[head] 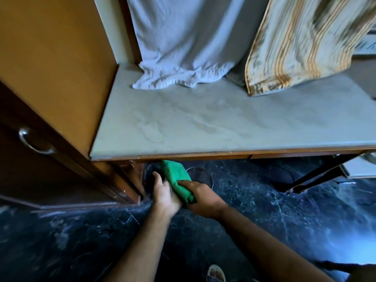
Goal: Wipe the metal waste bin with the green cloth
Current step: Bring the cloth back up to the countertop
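Note:
The green cloth (175, 177) lies folded just under the desk's front edge, with my right hand (202, 195) pressed on its lower end and holding it. Under and behind the cloth is the metal waste bin (200, 175). It is dark and mostly hidden, showing only a round shiny rim to the right of the cloth. My left hand (163, 193) is to the left of the cloth, its fingers curled around the bin's dark left side. Both hands are close together, low over the floor.
A pale desk top (223, 127) overhangs the bin, with a white cloth (179, 58) and a striped cloth (295, 47) hanging onto it. A wooden cabinet (50, 78) with a metal drawer handle (32, 142) stands at the left. The floor (264, 220) is dark marble, and a dark table leg (317, 176) slants at the right.

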Demonstrator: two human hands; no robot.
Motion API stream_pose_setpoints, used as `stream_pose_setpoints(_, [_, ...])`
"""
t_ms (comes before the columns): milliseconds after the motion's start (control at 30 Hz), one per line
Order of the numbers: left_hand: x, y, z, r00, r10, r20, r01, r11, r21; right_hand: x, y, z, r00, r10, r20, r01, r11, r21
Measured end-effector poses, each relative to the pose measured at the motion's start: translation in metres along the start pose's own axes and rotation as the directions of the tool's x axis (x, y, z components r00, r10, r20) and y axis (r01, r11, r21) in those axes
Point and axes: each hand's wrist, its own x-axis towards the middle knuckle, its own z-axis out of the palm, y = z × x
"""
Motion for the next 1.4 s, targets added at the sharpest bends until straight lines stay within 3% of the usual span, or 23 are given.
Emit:
stream_pose_setpoints(133, [-0.044,0.017,0.032,0.999,-0.020,0.029,0.014,0.981,0.195,-0.018,-0.041,-0.054,0.977,0.180,-0.110,-0.146,0.954,0.260])
stream_pose_setpoints(267, [-0.086,0.043,0.064,0.981,0.190,0.032,-0.184,0.877,0.444,-0.029,-0.079,-0.127,0.942,0.319,-0.100,-0.140,0.649,0.748])
stream_pose_setpoints(367, [-0.106,0.063,0.090,0.967,0.166,0.193,-0.240,0.849,0.471,-0.032,-0.101,-0.175,0.954,0.289,-0.079,-0.081,0.501,0.862])
stream_pose_setpoints(500, [-0.123,0.096,0.135,0.967,0.085,0.240,-0.198,0.843,0.500,-0.034,-0.123,-0.237,0.966,0.257,-0.009,-0.121,0.483,0.867])
stream_pose_setpoints(700, [-0.144,0.136,0.195,0.915,0.356,0.190,-0.399,0.735,0.548,-0.016,-0.124,-0.303,0.955,0.296,0.007,-0.157,0.485,0.860])
stream_pose_setpoints(867, [-0.134,0.163,0.211,0.866,0.450,0.217,-0.475,0.608,0.636,0.016,-0.111,-0.326,0.938,0.331,0.102,-0.277,0.542,0.793])
stream_pose_setpoints(967, [-0.116,0.179,0.207,0.873,0.442,0.205,-0.443,0.544,0.712,0.039,-0.105,-0.327,0.930,0.365,0.036,-0.249,0.555,0.794])
stream_pose_setpoints(1167, [-0.059,0.215,0.193,0.962,0.191,0.194,-0.269,0.569,0.777,0.084,-0.081,-0.313,0.850,0.524,-0.058,-0.244,0.489,0.838])
stream_pose_setpoints(1300, [-0.021,0.222,0.189,0.967,0.214,0.141,-0.237,0.538,0.809,0.109,-0.059,-0.300,0.830,0.557,-0.007,-0.301,0.459,0.836])
stream_pose_setpoints(1400, [0.005,0.222,0.182,0.966,0.248,0.068,-0.196,0.535,0.822,0.125,-0.041,-0.285,0.765,0.641,-0.063,-0.323,0.466,0.824])
